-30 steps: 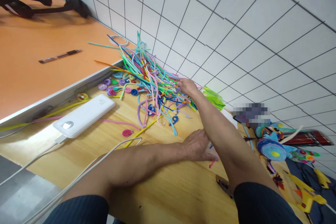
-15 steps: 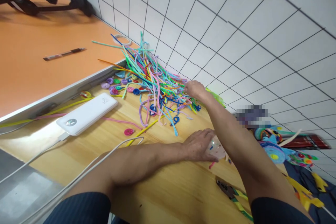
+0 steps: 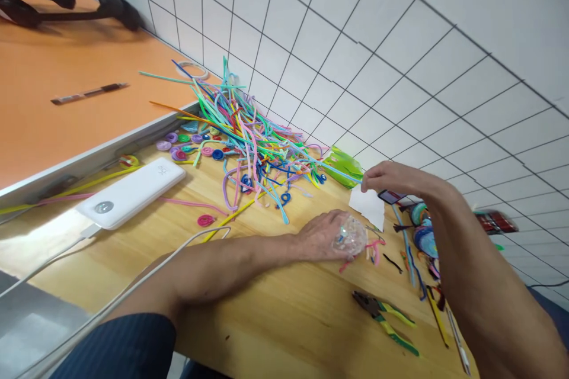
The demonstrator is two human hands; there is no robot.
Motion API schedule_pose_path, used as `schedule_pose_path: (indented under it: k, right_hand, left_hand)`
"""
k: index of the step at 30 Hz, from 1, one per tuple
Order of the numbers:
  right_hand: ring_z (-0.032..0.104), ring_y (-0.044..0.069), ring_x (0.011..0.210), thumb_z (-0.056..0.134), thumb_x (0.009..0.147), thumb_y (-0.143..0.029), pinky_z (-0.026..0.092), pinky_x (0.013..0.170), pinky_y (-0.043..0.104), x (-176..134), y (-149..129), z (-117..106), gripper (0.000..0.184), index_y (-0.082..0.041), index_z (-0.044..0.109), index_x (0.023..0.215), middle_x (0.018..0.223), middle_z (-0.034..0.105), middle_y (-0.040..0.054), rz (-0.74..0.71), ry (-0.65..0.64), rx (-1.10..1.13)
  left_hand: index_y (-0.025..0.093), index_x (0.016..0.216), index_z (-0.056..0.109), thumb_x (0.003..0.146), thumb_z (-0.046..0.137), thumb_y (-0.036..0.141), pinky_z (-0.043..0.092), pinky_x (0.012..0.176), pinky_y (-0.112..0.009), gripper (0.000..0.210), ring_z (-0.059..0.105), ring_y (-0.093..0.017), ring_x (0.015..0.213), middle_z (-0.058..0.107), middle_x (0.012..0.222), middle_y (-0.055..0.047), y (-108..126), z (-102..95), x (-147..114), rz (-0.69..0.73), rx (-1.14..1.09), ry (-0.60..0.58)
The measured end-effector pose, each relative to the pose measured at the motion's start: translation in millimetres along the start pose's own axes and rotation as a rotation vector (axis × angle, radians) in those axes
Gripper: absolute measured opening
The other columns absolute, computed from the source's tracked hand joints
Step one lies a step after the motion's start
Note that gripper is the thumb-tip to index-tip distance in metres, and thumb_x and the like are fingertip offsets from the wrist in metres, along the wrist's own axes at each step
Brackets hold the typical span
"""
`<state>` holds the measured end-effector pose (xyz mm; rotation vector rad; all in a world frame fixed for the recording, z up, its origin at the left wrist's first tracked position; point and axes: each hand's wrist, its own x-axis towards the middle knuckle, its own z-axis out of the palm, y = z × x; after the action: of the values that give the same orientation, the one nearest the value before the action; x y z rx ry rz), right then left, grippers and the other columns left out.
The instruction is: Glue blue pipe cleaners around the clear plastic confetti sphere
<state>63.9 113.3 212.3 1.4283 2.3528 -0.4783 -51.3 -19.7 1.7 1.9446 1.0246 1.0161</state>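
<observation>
From right grip, slim light-blue strand

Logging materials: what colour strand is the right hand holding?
Light blue strand, best in the head view.

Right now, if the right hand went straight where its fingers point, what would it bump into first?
Beyond the blue stem in its grip, the right hand would probably meet the green packet first. It might pass above it, though; the height is unclear.
</observation>
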Motion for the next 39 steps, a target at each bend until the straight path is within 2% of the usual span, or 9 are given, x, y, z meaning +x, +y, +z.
schedule_pose_path:
  k: [3, 7, 11, 15, 20, 23, 32, 35, 39]
  right_hand:
    - [0.054, 0.018, 0.063, 0.074, 0.078, -0.050, 0.041, 0.057, 0.030, -28, 16, 7, 0.026, -0.026, 0.081, 0.071, 0.067, 0.066, 0.0005, -0.022, 0.078, 0.151]
    - [0.053, 0.016, 0.066, 0.073, 0.079, -0.053, 0.039, 0.058, 0.029, -46, 16, 27, 0.031, -0.024, 0.083, 0.077, 0.075, 0.070, 0.0021, -0.069, 0.233, 0.408]
    - [0.050, 0.016, 0.064, 0.080, 0.073, -0.056, 0.041, 0.061, 0.030, -61, 17, 56, 0.037, -0.020, 0.081, 0.075, 0.068, 0.064, 0.0022, -0.110, 0.169, 0.664]
    - [0.051, 0.015, 0.063, 0.086, 0.073, -0.054, 0.044, 0.060, 0.030, -83, 29, 92, 0.034, -0.022, 0.076, 0.079, 0.073, 0.065, 0.0020, -0.135, 0.429, 1.012]
    - [0.056, 0.015, 0.065, 0.085, 0.076, -0.048, 0.048, 0.062, 0.029, -91, 33, 141, 0.028, -0.023, 0.075, 0.084, 0.072, 0.065, -0.0005, -0.106, 0.513, 0.958]
    - [0.058, 0.017, 0.065, 0.082, 0.079, -0.050, 0.049, 0.058, 0.029, -88, 31, 158, 0.028, -0.024, 0.073, 0.085, 0.071, 0.065, -0.0003, -0.098, 0.565, 0.949]
    - [0.058, 0.018, 0.062, 0.082, 0.079, -0.048, 0.046, 0.050, 0.029, -90, 36, 171, 0.025, -0.026, 0.073, 0.085, 0.072, 0.067, 0.0010, -0.075, 0.632, 1.037]
    - [0.061, 0.019, 0.064, 0.081, 0.081, -0.049, 0.049, 0.056, 0.031, -91, 39, 174, 0.025, -0.025, 0.074, 0.085, 0.071, 0.067, 0.0009, -0.059, 0.630, 1.029]
    - [0.065, 0.021, 0.076, 0.079, 0.084, -0.054, 0.054, 0.073, 0.036, -87, 46, 180, 0.029, -0.025, 0.078, 0.089, 0.081, 0.072, 0.0026, -0.105, 0.591, 0.942]
  left_hand:
    - [0.020, 0.143, 0.053, 0.078, 0.084, 0.060, 0.053, 0.118, -0.055, 0.083, 0.063, -0.039, 0.137, 0.066, 0.143, -0.017, -7, 4.2, -1, 0.031, -0.011, 0.020]
    - [0.021, 0.148, 0.048, 0.078, 0.085, 0.058, 0.050, 0.122, -0.056, 0.087, 0.059, -0.039, 0.143, 0.062, 0.149, -0.018, -12, 8.2, -2, 0.051, -0.007, 0.031]
    - [0.019, 0.152, 0.042, 0.082, 0.083, 0.054, 0.047, 0.125, -0.054, 0.089, 0.056, -0.038, 0.146, 0.057, 0.155, -0.020, -11, 8.2, -4, 0.050, 0.019, 0.041]
    - [0.020, 0.157, 0.035, 0.082, 0.085, 0.052, 0.043, 0.127, -0.055, 0.095, 0.051, -0.037, 0.151, 0.053, 0.159, -0.020, -12, 7.2, -6, 0.057, 0.047, 0.067]
    - [0.023, 0.155, 0.037, 0.078, 0.091, 0.044, 0.043, 0.126, -0.058, 0.097, 0.050, -0.037, 0.150, 0.051, 0.158, -0.019, -15, 6.5, -6, 0.113, 0.105, 0.064]
    - [0.026, 0.158, 0.034, 0.078, 0.090, 0.043, 0.041, 0.128, -0.060, 0.099, 0.048, -0.037, 0.151, 0.049, 0.158, -0.019, -16, 6.6, -6, 0.130, 0.104, 0.053]
    - [0.024, 0.161, 0.030, 0.085, 0.083, 0.047, 0.043, 0.128, -0.057, 0.095, 0.047, -0.037, 0.152, 0.045, 0.159, -0.020, -16, 4.8, -8, 0.129, 0.083, 0.027]
    - [0.021, 0.161, 0.030, 0.084, 0.085, 0.046, 0.043, 0.128, -0.057, 0.098, 0.047, -0.037, 0.152, 0.047, 0.158, -0.021, -17, 4.7, -9, 0.145, 0.137, 0.066]
    - [0.027, 0.162, 0.029, 0.088, 0.081, 0.044, 0.044, 0.126, -0.060, 0.092, 0.047, -0.037, 0.152, 0.047, 0.158, -0.018, -20, 3.8, -9, 0.203, 0.162, 0.055]
